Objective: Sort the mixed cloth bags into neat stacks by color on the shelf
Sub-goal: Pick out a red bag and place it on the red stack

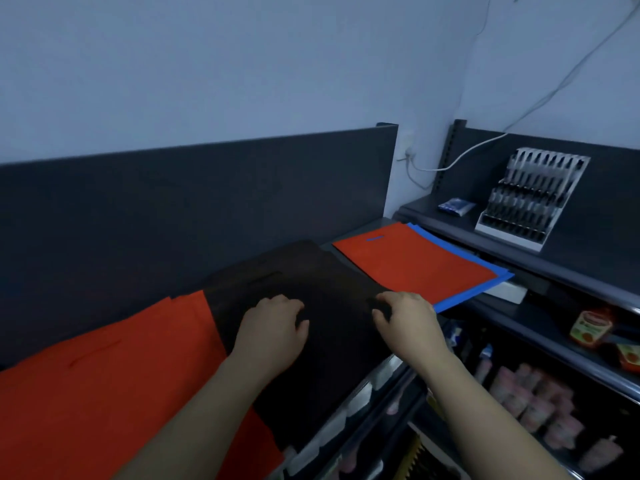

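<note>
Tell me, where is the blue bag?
Head view, right side: the blue bag lies on the shelf under a red bag, only its edges showing, just right of the black bags.

Black bag (311, 306), red bags (104, 375), blue bag (460, 258).

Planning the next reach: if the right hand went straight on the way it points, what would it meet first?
The right hand grips the black bag; beyond it, likely the dark back panel, depth unclear.
</note>
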{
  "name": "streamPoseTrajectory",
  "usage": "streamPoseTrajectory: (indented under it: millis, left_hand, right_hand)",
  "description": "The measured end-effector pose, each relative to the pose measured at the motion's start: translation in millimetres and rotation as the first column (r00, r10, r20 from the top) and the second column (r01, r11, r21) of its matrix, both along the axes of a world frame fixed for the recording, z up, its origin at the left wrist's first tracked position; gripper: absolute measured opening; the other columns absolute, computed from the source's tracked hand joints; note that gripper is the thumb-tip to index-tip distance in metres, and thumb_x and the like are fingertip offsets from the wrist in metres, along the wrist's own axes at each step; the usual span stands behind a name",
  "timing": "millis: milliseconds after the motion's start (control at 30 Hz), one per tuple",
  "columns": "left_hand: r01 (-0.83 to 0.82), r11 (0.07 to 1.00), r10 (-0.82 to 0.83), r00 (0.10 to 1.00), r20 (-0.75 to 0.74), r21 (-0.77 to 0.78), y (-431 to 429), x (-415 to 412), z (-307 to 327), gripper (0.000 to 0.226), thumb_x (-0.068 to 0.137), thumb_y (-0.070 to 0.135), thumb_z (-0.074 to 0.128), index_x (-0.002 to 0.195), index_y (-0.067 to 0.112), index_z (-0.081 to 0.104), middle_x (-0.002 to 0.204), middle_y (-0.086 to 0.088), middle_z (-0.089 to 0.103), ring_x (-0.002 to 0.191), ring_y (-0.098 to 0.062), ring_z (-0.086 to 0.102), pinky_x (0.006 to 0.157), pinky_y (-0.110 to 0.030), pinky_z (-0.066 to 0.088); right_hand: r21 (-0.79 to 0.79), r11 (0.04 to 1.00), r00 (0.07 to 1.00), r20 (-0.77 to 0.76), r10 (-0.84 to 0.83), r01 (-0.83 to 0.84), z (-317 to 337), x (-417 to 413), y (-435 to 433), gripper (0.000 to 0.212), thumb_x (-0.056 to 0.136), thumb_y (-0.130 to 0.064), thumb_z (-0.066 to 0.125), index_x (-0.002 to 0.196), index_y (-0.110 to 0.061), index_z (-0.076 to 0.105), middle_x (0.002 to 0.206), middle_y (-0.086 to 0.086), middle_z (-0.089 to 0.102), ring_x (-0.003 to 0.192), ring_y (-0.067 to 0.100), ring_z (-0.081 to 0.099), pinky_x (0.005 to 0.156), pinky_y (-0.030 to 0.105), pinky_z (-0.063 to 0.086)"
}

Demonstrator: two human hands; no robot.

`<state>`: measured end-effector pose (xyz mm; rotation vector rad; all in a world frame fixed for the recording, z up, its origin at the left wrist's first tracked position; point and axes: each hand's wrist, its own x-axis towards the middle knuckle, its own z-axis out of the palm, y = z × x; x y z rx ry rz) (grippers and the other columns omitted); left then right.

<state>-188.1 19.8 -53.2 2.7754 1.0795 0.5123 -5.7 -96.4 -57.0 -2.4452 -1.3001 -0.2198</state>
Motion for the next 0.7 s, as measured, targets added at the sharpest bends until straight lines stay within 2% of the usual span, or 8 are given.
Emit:
streamPoseTrajectory:
  millis: [167,333,433,600,700]
  left_hand:
    - [-0.020,0.999,0.020,1.000,0.000,-0.026,1.1,72.2,-3.4,0.031,0.095,0.038,0.047,0.118,0.021,0.060,0.116,0.002,0.059,0.103,-0.017,0.054,0.084,-0.031,0.045]
    - [-0.016,0.988,0.034,0.993,0.114,-0.154,6.9,144.9,-8.3,0.034,0.093,0.031,0.052,0.122,0.016,0.061,0.120,-0.004,0.060,0.109,-0.020,0.055,0.091,-0.031,0.046]
    - [-0.022,0.972,0.054,0.990,0.133,-0.235,11.2,184.5,-11.5,0.032,0.093,0.026,0.053,0.119,0.011,0.063,0.118,-0.008,0.063,0.110,-0.023,0.057,0.094,-0.033,0.045]
    - [-0.071,0.951,0.094,0.994,0.063,-0.302,22.3,233.3,-24.9,0.027,0.093,0.023,0.050,0.109,0.005,0.062,0.116,-0.013,0.064,0.108,-0.028,0.059,0.091,-0.034,0.046]
    - [-0.165,0.939,0.168,0.986,-0.018,-0.302,27.4,241.6,-33.2,0.027,0.094,0.025,0.050,0.106,0.003,0.058,0.116,-0.017,0.061,0.108,-0.031,0.057,0.088,-0.034,0.044]
  right_hand:
    - [-0.049,0.998,0.999,-0.021,0.028,-0.029,-5.4,77.7,19.1,0.030,0.089,-0.033,0.051,0.111,-0.019,0.067,0.105,0.002,0.069,0.105,0.026,0.060,0.087,0.036,0.047]
    - [-0.129,0.991,1.000,0.010,0.022,-0.020,-5.4,153.7,32.0,0.031,0.092,-0.035,0.050,0.112,-0.018,0.065,0.110,0.003,0.068,0.105,0.026,0.060,0.089,0.036,0.046]
    - [-0.214,0.977,1.000,-0.020,0.013,-0.017,-9.2,191.4,36.3,0.033,0.094,-0.036,0.048,0.118,-0.019,0.061,0.116,0.005,0.064,0.108,0.026,0.058,0.091,0.036,0.044]
    - [-0.336,0.940,0.997,-0.068,0.041,-0.061,-19.4,231.3,45.6,0.038,0.093,-0.043,0.046,0.121,-0.021,0.057,0.123,0.007,0.057,0.113,0.029,0.053,0.096,0.040,0.043]
    - [-0.335,0.940,0.997,-0.043,0.060,-0.070,-28.8,242.8,47.4,0.040,0.095,-0.045,0.041,0.124,-0.023,0.055,0.126,0.006,0.052,0.115,0.027,0.050,0.098,0.042,0.040]
